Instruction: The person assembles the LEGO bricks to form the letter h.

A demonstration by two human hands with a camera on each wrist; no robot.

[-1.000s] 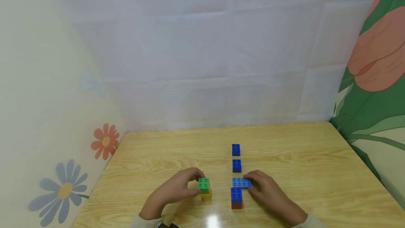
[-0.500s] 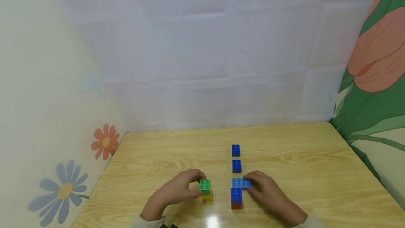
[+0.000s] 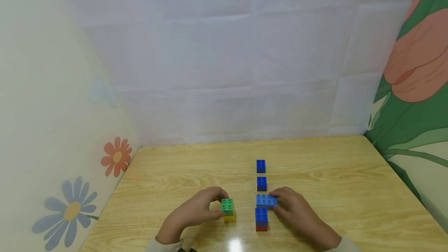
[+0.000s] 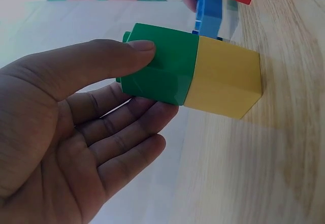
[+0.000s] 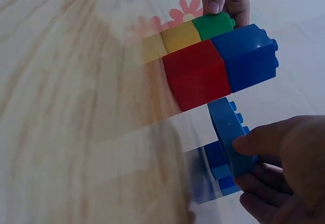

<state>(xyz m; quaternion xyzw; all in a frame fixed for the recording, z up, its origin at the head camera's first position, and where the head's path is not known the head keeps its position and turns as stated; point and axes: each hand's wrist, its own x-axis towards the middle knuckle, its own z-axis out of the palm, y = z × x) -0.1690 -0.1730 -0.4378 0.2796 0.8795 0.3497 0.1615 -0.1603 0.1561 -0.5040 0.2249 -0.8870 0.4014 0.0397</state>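
Observation:
With thumb and fingers, my left hand (image 3: 197, 209) pinches a green toy brick (image 4: 161, 64), which sits on a yellow brick (image 4: 223, 76) standing on the table. The right hand (image 3: 297, 215) holds a long light-blue brick (image 3: 266, 201) by its right end, studs up. In the right wrist view that brick (image 5: 228, 132) appears slightly off the tabletop. Just in front of it stands a blue brick (image 3: 261, 216) stacked on a red brick (image 5: 197, 75). Fingers partly hide the light-blue brick's right end.
Two small blue bricks, a nearer one (image 3: 261, 184) and a farther one (image 3: 260, 166), stand in line behind the light-blue brick. The wooden table (image 3: 175, 162) meets a white sheet (image 3: 224, 116) at its back edge. Flower-painted panels flank both sides.
The left hand and the green-yellow stack have shifted slightly right and nearer. The light-blue brick in my right hand has moved a little, now slightly farther up in the head view.

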